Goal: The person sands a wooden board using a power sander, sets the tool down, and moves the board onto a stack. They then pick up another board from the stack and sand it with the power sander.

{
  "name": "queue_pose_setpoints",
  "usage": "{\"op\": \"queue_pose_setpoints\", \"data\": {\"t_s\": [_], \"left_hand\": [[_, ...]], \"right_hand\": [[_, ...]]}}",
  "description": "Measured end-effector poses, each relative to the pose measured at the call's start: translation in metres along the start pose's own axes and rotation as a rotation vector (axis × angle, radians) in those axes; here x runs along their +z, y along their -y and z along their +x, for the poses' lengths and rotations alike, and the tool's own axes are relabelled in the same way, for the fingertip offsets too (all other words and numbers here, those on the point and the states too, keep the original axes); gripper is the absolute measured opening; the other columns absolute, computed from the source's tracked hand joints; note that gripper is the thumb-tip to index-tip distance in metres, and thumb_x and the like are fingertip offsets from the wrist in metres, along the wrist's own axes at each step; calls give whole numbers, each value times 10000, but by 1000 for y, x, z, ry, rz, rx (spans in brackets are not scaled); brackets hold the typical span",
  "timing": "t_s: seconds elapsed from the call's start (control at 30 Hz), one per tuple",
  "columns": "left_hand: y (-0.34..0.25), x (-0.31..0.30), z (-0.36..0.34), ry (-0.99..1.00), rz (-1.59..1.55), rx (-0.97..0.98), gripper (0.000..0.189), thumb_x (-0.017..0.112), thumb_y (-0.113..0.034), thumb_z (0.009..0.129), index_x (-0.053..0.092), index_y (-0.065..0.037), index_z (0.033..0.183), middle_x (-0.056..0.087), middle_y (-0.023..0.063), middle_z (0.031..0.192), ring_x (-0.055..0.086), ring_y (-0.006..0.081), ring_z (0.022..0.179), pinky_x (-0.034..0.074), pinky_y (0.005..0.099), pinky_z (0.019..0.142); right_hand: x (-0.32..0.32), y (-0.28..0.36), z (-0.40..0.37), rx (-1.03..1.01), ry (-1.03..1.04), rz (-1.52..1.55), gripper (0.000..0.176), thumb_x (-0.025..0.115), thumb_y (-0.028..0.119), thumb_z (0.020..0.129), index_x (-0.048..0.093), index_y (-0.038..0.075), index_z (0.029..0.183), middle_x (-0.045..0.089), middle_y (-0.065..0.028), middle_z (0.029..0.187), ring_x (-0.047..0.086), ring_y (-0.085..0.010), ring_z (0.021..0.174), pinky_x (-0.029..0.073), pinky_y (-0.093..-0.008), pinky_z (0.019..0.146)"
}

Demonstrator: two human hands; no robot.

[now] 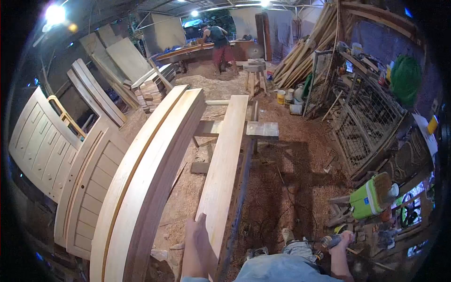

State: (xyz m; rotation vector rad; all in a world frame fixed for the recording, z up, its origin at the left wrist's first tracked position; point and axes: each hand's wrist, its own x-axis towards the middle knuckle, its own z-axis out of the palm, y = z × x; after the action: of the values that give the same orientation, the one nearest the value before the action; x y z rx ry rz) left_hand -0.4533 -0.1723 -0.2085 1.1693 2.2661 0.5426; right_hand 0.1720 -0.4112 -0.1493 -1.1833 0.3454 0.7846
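A long pale wooden plank (224, 155) lies lengthwise in front of me across wooden supports. My left hand (195, 228) is at the plank's near left edge, closed on it, with some fingers hidden from view. Low on the right, away from the plank, my right hand (346, 238) is wrapped round a grey power tool (331, 241), whose exact kind does not show. Left of the plank stands a stack of long, thick boards (159, 155), looking curved in this wide view.
Panelled doors (42, 141) lean at the left. Wood shavings cover the floor (300, 188). On the right are a wire-mesh frame (369, 129) and a green container (366, 199). A person (220, 42) works at a far bench, near leaning poles (305, 51).
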Motion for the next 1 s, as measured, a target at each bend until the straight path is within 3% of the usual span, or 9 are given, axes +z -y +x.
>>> {"op": "queue_pose_setpoints", "data": {"t_s": [0.2, 0.3, 0.4, 0.5, 0.57, 0.63, 0.7, 0.8, 1.0], "left_hand": [[-75, -135, -111, -8, -248, -188, 540, 748, -378, 876, 677, 104, 1106, 712, 260, 1047, 691, 325, 968, 520, 420, 818], [12, -132, -73, -61, -118, -277, 568, 753, -423, 861, 675, 100, 1067, 722, 242, 934, 683, 389, 841, 510, 476, 780], [22, -130, -71, -240, -161, -273, 576, 749, -450, 848, 686, 95, 1023, 690, 268, 1068, 648, 425, 984, 475, 498, 866], [26, -46, -86, -546, -76, 217, 540, 748, -466, 814, 719, 57, 942, 434, 265, 1465, 384, 459, 1355, 283, 561, 1112], [3, -13, -95, -481, -73, 353, 506, 748, -459, 805, 734, 34, 917, 315, 248, 1571, 261, 463, 1449, 194, 592, 1172], [-65, -43, -110, -88, 295, 249, 396, 750, -382, 804, 752, -2, 915, 247, 211, 1616, 199, 452, 1482, 138, 640, 1186], [-77, -34, -79, -91, 339, 243, 331, 759, -323, 783, 757, -16, 907, 231, 204, 1624, 177, 461, 1488, 138, 637, 1188], [-67, -26, -62, -116, 374, 303, 225, 766, -211, 740, 762, -32, 878, 214, 196, 1634, 159, 469, 1494, 127, 629, 1195], [-51, -47, -55, -103, 300, 405, 95, 727, -75, 689, 745, -32, 772, 229, 183, 1634, 165, 459, 1499, 106, 609, 1207]], "right_hand": [[-48, 43, -11, -88, -48, -45, 397, 635, 486, 787, 526, 238, 1077, 529, -43, 1059, 567, -279, 939, 506, -508, 771], [-95, 67, -2, -287, -31, -211, 368, 615, 487, 841, 523, 246, 1103, 537, -49, 1085, 567, -292, 967, 513, -495, 808], [-67, 76, -61, -229, 9, -158, 296, 631, 449, 842, 481, 234, 978, 502, -12, 983, 537, -253, 931, 502, -450, 799], [-167, 87, 47, -426, 59, -154, 284, 629, 409, 829, 452, 230, 959, 481, 11, 998, 514, -219, 920, 502, -446, 762], [-118, 82, 20, -223, 6, -38, 226, 579, 388, 863, 466, 204, 933, 471, -17, 957, 517, -242, 852, 492, -454, 783], [-81, 72, -13, -202, -152, -29, 179, 587, 313, 813, 464, 210, 892, 462, -14, 918, 511, -241, 811, 495, -453, 746], [-77, 71, -17, -370, -125, -90, 187, 608, 304, 810, 467, 221, 900, 466, -10, 933, 518, -241, 804, 497, -454, 704], [7, 61, -77, -213, 66, -232, 328, 591, 420, 883, 525, 209, 1126, 538, -31, 1085, 546, -283, 989, 503, -540, 819], [39, 57, -72, -156, 39, -164, 311, 658, 365, 868, 568, 150, 1074, 580, -58, 998, 606, -261, 826, 531, -435, 680]]}}
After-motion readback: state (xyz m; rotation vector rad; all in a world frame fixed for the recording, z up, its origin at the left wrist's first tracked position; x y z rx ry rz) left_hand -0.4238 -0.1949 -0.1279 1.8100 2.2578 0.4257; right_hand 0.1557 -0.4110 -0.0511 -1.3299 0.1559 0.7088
